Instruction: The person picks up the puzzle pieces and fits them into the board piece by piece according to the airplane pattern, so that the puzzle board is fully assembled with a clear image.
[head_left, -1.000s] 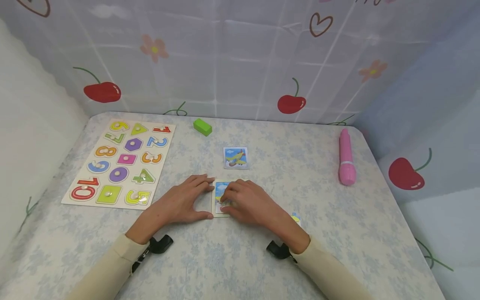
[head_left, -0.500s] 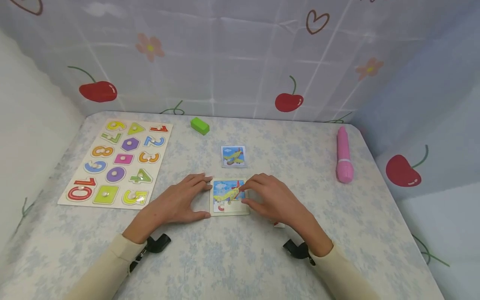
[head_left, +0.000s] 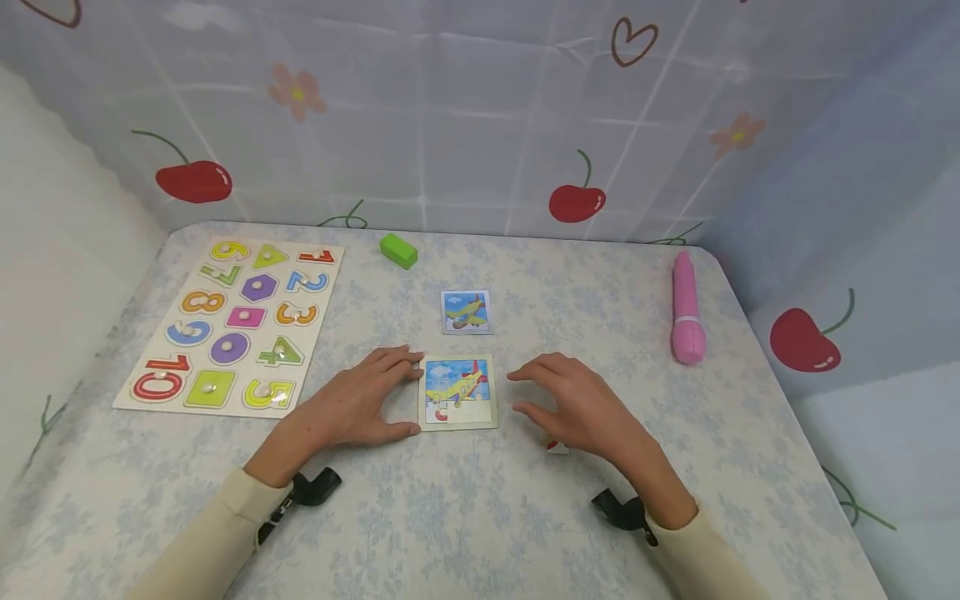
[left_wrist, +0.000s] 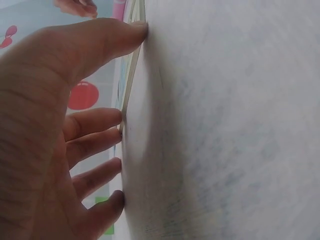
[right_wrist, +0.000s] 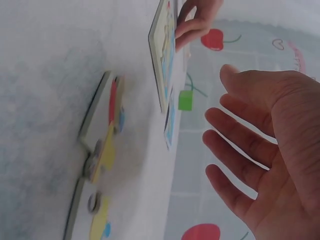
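Observation:
A small jigsaw board (head_left: 472,414) with a yellow aeroplane picture lies flat on the table. Pieces fill its upper part and lower left; a pale bare area shows at the lower right. My left hand (head_left: 352,408) rests on the table, its thumb and fingertips against the board's left edge. To the right of the board, my right hand (head_left: 573,404) hovers with fingers spread and holds nothing. Beneath it lie loose jigsaw pieces; one piece (head_left: 557,448) peeks out in the head view, while the right wrist view shows a red-and-yellow piece (right_wrist: 102,122) and another piece (right_wrist: 82,212).
Behind the board lies a card (head_left: 467,312) with the same aeroplane picture. A green block (head_left: 399,251) sits near the back edge. The number-and-shape puzzle board (head_left: 232,325) takes up the left side, and a pink wand-shaped object (head_left: 687,308) the right.
My right hand has moved from over the board to its right, leaving the red-tail part of the picture uncovered in the board. My left hand has stayed at the left edge.

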